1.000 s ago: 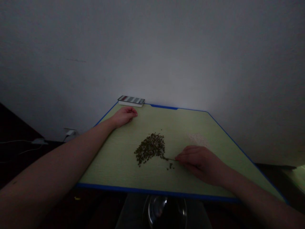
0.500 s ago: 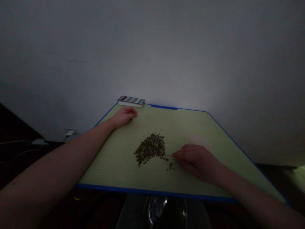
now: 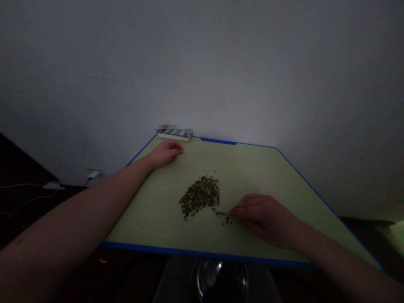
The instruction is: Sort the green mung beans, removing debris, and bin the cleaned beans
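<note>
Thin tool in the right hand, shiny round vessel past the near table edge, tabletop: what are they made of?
Thin tool: possibly metal, slim and greyish; finish too dim to judge.
Shiny round vessel: likely polished metal, given its mirror-like highlights.
Tabletop: perhaps matte laminate, given its pale green face and blue edging.

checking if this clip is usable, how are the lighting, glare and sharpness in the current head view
Head view: dim throughout, nearly black below the table; head view: a bright glint on the round metal vessel; head view: the pale pile looks faint; head view: the thin tool in the right hand is too indistinct to identify.
</note>
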A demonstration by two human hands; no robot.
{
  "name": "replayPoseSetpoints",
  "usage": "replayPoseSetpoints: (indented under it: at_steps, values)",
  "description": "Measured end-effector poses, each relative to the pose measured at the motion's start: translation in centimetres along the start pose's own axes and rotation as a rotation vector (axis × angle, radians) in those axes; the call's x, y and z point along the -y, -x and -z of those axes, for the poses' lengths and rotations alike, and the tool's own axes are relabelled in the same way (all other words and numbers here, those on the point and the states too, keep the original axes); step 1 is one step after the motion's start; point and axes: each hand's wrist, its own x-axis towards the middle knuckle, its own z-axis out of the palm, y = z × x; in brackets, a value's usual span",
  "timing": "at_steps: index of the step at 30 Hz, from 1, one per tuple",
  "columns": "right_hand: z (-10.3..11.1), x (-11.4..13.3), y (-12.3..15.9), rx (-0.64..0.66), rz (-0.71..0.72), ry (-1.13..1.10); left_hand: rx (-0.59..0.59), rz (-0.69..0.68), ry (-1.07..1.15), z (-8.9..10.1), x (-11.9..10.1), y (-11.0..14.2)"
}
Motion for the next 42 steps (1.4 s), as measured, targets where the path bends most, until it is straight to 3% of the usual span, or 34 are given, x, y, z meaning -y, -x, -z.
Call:
replayPoseSetpoints:
  at_steps: [13,18,24,35,42]
  values:
    - [-0.7,0.3,-0.6,-0.049,0.042,-0.004,-0.008,0.007,-0.007,-0.1,-0.3,0.2]
    - [-0.9,0.4,-0.6,-0.071,-0.019,0.062,-0.005,-0.001,-0.010,-0.1,-0.3,0.1]
    - [-0.9,0.0,-0.9,-0.040,-0.069,0.080,-0.009,-0.001,0.007,-0.2,-0.2,0.1]
    - [-0.6,0.7,-1.1,-0.010,-0.001,-0.010,-0.006,0.009,0.000,-0.1,-0.2,0.0]
    - [-0.9,0.9,-1.9,0.020,-0.030,0.022,-0.014,0.008,0.002,-0.2,-0.2,0.1]
